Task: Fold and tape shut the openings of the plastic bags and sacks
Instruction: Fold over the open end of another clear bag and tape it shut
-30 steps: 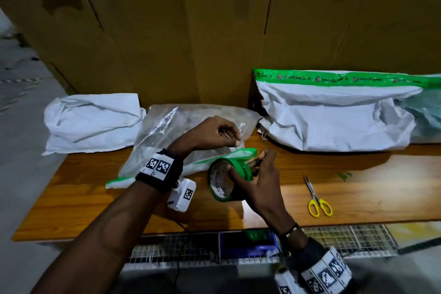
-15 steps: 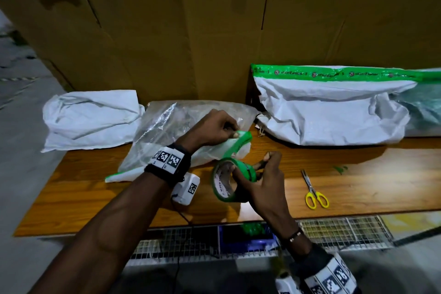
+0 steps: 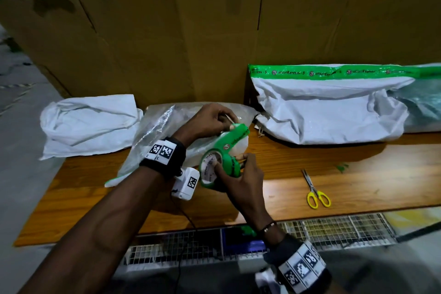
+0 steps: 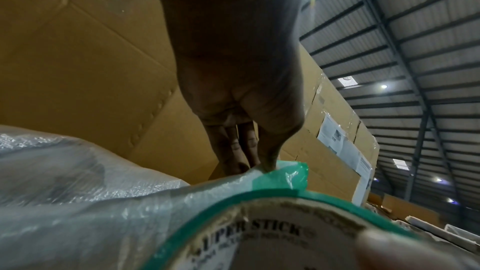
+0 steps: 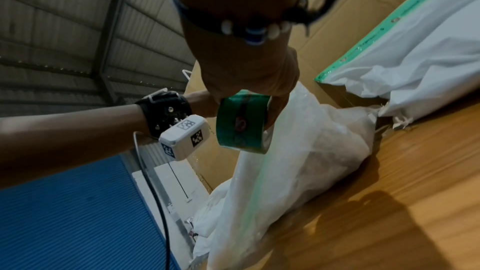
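Note:
A clear plastic bag (image 3: 157,131) lies on the wooden table (image 3: 358,181), its front fold edged with green tape. My right hand (image 3: 241,174) grips a roll of green tape (image 3: 214,167) just in front of the bag's right end. A short strip (image 3: 235,136) runs from the roll up to my left hand (image 3: 214,119), which pinches the strip's free end against the bag's corner. In the left wrist view the thumb and fingers (image 4: 267,161) pinch the tape end (image 4: 285,176) on the bag (image 4: 78,192). The right wrist view shows the roll (image 5: 241,122) over the bag (image 5: 298,161).
A white sack (image 3: 329,112) sealed with green tape along its top leans on the cardboard wall (image 3: 191,43) at the right. A folded white sack (image 3: 90,124) lies at the left. Yellow-handled scissors (image 3: 315,191) rest on the table to my right. A wire rack (image 3: 334,229) runs below the front edge.
The hands have drawn apart: the left hand carried the tape end up and back onto the bag's corner, and the strip between it and the roll has grown longer.

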`<action>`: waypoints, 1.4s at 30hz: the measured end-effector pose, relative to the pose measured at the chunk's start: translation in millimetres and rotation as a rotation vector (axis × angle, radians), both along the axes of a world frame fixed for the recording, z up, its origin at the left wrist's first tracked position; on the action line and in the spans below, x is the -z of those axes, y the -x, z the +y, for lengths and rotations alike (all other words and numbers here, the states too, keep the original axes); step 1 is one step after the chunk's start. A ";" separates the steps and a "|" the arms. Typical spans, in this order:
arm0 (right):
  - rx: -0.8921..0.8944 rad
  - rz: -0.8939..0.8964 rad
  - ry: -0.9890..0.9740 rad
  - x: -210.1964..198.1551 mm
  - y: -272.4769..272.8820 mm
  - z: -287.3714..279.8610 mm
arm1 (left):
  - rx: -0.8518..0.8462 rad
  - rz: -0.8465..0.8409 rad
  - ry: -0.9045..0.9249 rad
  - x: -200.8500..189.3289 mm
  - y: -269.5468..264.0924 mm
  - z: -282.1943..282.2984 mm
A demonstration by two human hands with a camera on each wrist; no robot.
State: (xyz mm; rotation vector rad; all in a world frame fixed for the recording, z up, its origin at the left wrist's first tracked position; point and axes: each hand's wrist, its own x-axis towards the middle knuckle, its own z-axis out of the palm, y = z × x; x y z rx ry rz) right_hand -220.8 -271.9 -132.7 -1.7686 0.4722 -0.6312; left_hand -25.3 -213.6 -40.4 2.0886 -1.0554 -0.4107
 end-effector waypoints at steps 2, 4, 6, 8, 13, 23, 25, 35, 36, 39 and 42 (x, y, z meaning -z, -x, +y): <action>0.027 -0.038 -0.021 -3.3 -10.2 6.4 | 0.019 0.030 0.005 -6.2 -0.2 0.5; 0.050 -0.058 -0.044 -4.8 -20.5 11.3 | 0.021 0.025 -0.002 -10.3 -2.9 0.8; 0.055 -0.073 -0.084 -7.2 -30.9 15.5 | 0.017 -0.012 -0.025 -14.9 -5.5 0.7; 0.072 -0.077 -0.117 -8.3 -39.6 18.6 | 0.024 -0.055 -0.064 -20.2 -8.0 1.0; 0.084 -0.076 -0.143 -14.4 -50.7 25.0 | 0.113 -0.177 -0.199 -32.2 -14.9 0.7; 0.017 -0.250 -0.135 -44.1 -69.3 16.2 | -0.124 -0.325 0.053 -75.6 -58.6 -19.6; 0.008 -0.301 -0.110 -59.0 -79.7 5.8 | -0.144 -0.335 0.138 -101.5 -62.5 -25.3; -0.046 -0.486 0.003 -156.1 -153.3 -51.2 | -0.378 -0.233 0.516 -225.4 -78.3 -33.4; -0.058 -0.498 0.010 -166.0 -159.5 -53.3 | -0.405 -0.221 0.554 -236.1 -80.2 -32.5; -0.076 -0.561 -0.002 -196.3 -170.8 -52.9 | -0.488 -0.192 0.648 -264.1 -87.3 -29.5; -0.096 -0.596 0.000 -215.4 -173.4 -48.1 | -0.564 -0.145 0.714 -275.8 -96.1 -20.9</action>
